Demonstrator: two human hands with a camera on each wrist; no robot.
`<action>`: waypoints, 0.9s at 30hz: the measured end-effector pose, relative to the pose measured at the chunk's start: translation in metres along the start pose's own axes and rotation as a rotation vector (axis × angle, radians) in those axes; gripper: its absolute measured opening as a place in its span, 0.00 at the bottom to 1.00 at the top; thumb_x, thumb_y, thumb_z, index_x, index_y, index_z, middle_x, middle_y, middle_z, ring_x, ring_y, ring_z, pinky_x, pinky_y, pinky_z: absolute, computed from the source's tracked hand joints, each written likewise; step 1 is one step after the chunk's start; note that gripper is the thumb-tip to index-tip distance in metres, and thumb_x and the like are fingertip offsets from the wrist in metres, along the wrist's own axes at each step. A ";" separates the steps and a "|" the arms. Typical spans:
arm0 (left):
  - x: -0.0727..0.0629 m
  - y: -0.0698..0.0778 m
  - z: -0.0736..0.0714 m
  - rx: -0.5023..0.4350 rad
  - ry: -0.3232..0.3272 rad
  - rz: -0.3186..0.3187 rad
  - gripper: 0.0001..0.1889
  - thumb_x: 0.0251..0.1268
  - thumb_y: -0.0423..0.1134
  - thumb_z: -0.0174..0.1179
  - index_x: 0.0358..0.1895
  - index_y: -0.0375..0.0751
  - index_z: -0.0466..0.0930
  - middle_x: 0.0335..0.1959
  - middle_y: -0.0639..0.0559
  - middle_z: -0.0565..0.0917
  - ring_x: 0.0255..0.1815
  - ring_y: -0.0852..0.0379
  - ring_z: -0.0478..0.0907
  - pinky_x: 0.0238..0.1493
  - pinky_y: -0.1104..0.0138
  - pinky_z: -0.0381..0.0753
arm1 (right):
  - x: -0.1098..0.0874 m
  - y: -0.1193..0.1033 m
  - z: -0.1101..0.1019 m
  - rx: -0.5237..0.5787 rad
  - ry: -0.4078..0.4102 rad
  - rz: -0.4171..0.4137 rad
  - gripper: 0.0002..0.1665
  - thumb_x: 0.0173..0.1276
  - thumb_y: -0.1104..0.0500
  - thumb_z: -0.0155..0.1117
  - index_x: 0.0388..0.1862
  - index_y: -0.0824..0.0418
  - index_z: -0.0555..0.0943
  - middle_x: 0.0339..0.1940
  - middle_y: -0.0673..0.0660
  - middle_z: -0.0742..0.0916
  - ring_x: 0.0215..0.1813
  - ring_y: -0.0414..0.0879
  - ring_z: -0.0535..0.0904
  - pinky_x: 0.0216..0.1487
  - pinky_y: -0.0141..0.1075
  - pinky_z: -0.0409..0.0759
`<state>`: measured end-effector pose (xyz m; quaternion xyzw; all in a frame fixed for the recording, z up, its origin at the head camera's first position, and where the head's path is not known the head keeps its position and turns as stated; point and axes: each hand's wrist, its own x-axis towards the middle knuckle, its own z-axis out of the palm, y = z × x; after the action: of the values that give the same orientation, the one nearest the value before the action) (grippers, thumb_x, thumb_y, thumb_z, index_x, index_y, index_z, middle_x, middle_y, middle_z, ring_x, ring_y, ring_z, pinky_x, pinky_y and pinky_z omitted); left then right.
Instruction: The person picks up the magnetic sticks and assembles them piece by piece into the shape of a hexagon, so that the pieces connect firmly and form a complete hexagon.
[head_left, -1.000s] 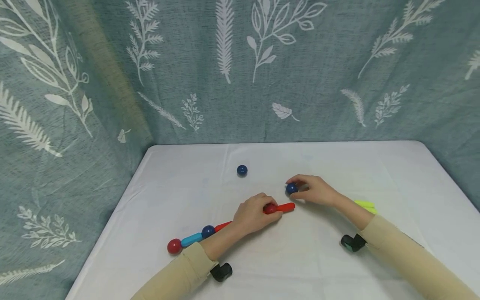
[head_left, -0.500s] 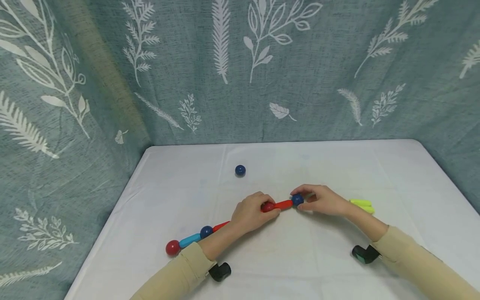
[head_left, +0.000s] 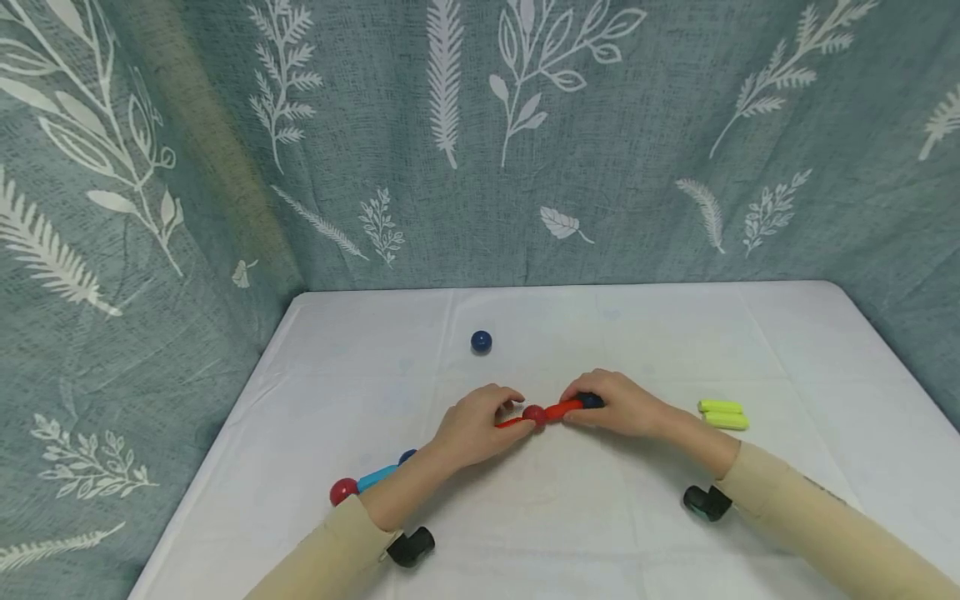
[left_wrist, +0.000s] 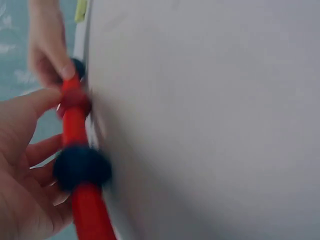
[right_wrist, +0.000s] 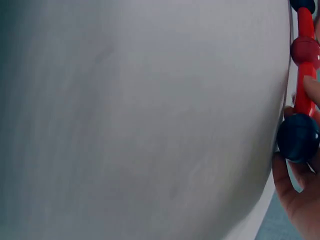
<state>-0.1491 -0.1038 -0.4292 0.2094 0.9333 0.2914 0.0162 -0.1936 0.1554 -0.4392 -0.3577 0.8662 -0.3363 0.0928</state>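
Observation:
A chain of balls and sticks slants across the white table. Its left end has a red ball (head_left: 343,491) and a light-blue stick (head_left: 377,477); my left forearm hides part of the middle. My right hand (head_left: 622,404) pinches the red stick (head_left: 564,409) at the right end, its palm near the end blue ball (right_wrist: 298,137). Left of that stick sits another red ball (head_left: 534,416). My left hand (head_left: 468,425) is loosely spread around the chain, thumb at this red ball, fingers raised. In the left wrist view, another blue ball (left_wrist: 82,167) lies beside the left fingers.
A loose blue ball (head_left: 481,342) lies toward the back of the table (head_left: 360,350). Two yellow-green sticks (head_left: 723,414) lie side by side to the right, beyond the right forearm. A patterned curtain (head_left: 420,225) hangs behind and to the sides.
The right hand brought a blue ball to the free end of the red stick, then shifted left onto that stick. The left hand loosened from the red ball and slid left.

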 end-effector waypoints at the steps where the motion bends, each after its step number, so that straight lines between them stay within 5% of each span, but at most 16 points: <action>1: -0.005 -0.004 -0.006 0.007 -0.001 -0.019 0.18 0.60 0.48 0.67 0.49 0.43 0.83 0.37 0.54 0.82 0.36 0.59 0.76 0.35 0.67 0.76 | 0.000 0.002 -0.001 -0.005 0.011 0.017 0.12 0.65 0.51 0.69 0.46 0.51 0.84 0.41 0.43 0.84 0.44 0.43 0.74 0.46 0.40 0.73; 10: -0.055 -0.039 -0.046 0.112 0.016 -0.217 0.16 0.55 0.47 0.71 0.44 0.45 0.85 0.33 0.56 0.81 0.32 0.60 0.74 0.32 0.63 0.76 | -0.008 0.021 -0.021 -0.068 0.145 0.159 0.09 0.65 0.56 0.69 0.43 0.57 0.84 0.37 0.49 0.84 0.38 0.45 0.74 0.40 0.40 0.73; 16: -0.064 -0.041 -0.045 0.140 0.036 -0.219 0.08 0.58 0.43 0.69 0.32 0.43 0.84 0.18 0.60 0.74 0.20 0.62 0.68 0.20 0.68 0.68 | -0.001 0.020 -0.019 -0.091 0.101 0.089 0.20 0.65 0.53 0.69 0.53 0.59 0.81 0.37 0.49 0.82 0.39 0.45 0.74 0.42 0.41 0.74; 22: -0.062 -0.036 -0.036 0.009 0.065 -0.242 0.10 0.61 0.43 0.68 0.28 0.41 0.80 0.15 0.59 0.70 0.17 0.63 0.65 0.17 0.70 0.63 | 0.009 0.018 -0.011 -0.084 0.069 0.094 0.23 0.69 0.49 0.65 0.60 0.55 0.79 0.36 0.48 0.80 0.37 0.44 0.72 0.37 0.39 0.72; 27: -0.064 -0.031 -0.031 -0.169 0.035 -0.324 0.12 0.62 0.44 0.66 0.37 0.36 0.82 0.22 0.56 0.76 0.24 0.61 0.71 0.25 0.70 0.71 | 0.016 0.017 -0.010 -0.056 0.126 0.130 0.21 0.68 0.53 0.66 0.56 0.60 0.81 0.29 0.50 0.78 0.32 0.44 0.70 0.32 0.37 0.69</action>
<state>-0.1079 -0.1694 -0.4263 0.0492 0.9272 0.3657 0.0642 -0.2190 0.1590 -0.4414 -0.2814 0.9008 -0.3270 0.0496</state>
